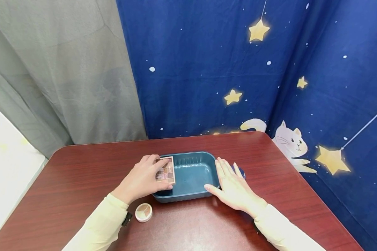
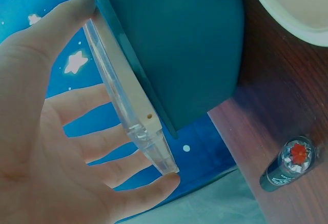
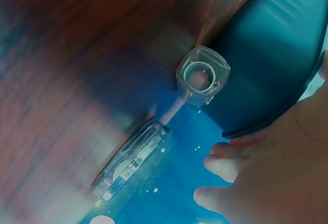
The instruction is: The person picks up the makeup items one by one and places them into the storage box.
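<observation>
In the head view my left hand [image 1: 144,176] grips an eyeshadow palette [image 1: 167,171] by its edges, thumb at the near side and fingers at the far side. The palette is over the left end of a teal plastic basin [image 1: 193,176]. Seen edge-on in the left wrist view, the palette [image 2: 123,80] has a clear plastic lid and lies against the basin rim. My right hand [image 1: 234,186] touches the basin's right rim with its fingers straight. On the table, near the basin's left front corner, lies a round three-colour compact [image 1: 143,212].
A dark tube with a red-flowered clear top [image 2: 289,162] stands left of the basin. Beside the basin's right end are a clear squarish container [image 3: 203,76] and a flat clear case [image 3: 130,160]. The reddish-brown table [image 1: 97,164] ends at curtains [image 1: 191,69].
</observation>
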### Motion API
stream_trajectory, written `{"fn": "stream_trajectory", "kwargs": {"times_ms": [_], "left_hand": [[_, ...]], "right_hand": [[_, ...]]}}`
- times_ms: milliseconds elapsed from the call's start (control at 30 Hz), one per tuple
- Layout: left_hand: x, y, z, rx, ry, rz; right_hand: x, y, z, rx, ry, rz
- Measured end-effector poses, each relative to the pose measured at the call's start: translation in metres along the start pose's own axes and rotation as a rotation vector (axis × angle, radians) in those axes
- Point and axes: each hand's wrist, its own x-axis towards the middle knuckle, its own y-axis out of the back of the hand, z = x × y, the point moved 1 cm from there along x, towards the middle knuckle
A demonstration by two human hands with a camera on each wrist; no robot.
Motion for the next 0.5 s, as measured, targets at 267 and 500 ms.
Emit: {"fn": "stream_trajectory", "kwargs": {"times_ms": [267, 500], "left_hand": [[0.0012, -0.0008, 0.0016, -0.001, 0.013, -0.015], [0.0027, -0.0015, 0.0031, -0.006, 0.02, -0.027]], "right_hand": [[-0.0005, -0.0003, -0.0001, 0.0, -0.015, -0.021], [-0.0007, 0.0001, 0.0005, 0.009, 0.0, -0.002]]}}
